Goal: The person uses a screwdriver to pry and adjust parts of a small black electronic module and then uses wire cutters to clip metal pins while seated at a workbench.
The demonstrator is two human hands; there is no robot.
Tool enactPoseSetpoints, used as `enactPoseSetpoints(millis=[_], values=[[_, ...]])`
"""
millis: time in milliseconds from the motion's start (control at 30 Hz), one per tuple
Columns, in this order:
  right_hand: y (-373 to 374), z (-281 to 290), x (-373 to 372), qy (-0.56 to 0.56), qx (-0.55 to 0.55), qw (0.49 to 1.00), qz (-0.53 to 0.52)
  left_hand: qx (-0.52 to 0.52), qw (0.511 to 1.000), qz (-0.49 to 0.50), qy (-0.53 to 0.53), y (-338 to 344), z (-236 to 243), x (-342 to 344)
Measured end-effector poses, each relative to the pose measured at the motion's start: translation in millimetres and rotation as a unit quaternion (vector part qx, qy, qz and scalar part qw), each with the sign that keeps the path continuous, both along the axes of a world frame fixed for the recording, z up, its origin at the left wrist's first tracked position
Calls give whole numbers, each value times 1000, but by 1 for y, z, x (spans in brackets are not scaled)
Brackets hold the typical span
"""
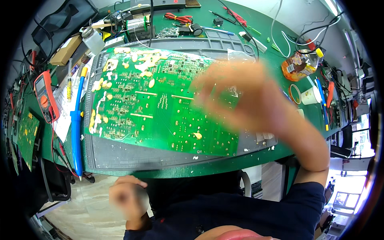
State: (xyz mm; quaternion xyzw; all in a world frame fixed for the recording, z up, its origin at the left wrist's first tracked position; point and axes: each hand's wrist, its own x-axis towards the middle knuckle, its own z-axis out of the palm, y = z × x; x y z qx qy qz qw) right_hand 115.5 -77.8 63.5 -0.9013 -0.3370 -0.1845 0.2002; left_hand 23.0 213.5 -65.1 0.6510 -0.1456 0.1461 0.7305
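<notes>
A large green circuit board [162, 130] lies on a grey work mat [120, 154], with cream and white blobs along its left and far edges. Over the board's right part is my right hand [240, 96], heavily smeared by motion; I cannot make out its fingers or anything in them. My left hand [129, 197] is low, just off the table's near edge, its fingers curled in. A blurred greyish patch covers part of that hand, so what it holds, if anything, is unclear. Left of the board lies a blue desoldering pump [77, 132].
At the left are a red multimeter [46, 97], a white bottle [93, 40] and a second circuit board [29, 134]. A solder spool [137, 25] and red test leads [178, 18] sit at the back. On the right stand an orange-filled jar [298, 67] and a white cup [311, 96].
</notes>
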Motion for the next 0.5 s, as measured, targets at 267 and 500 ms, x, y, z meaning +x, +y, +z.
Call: enactPoseSetpoints(millis=[267, 500], values=[[-98, -38, 122, 178, -44, 976, -118, 38, 991, 121, -40, -2, -20, 40], [-88, -65, 154, 234, -146, 960, -41, 96, 983, 155, -23, 1, -23, 38]])
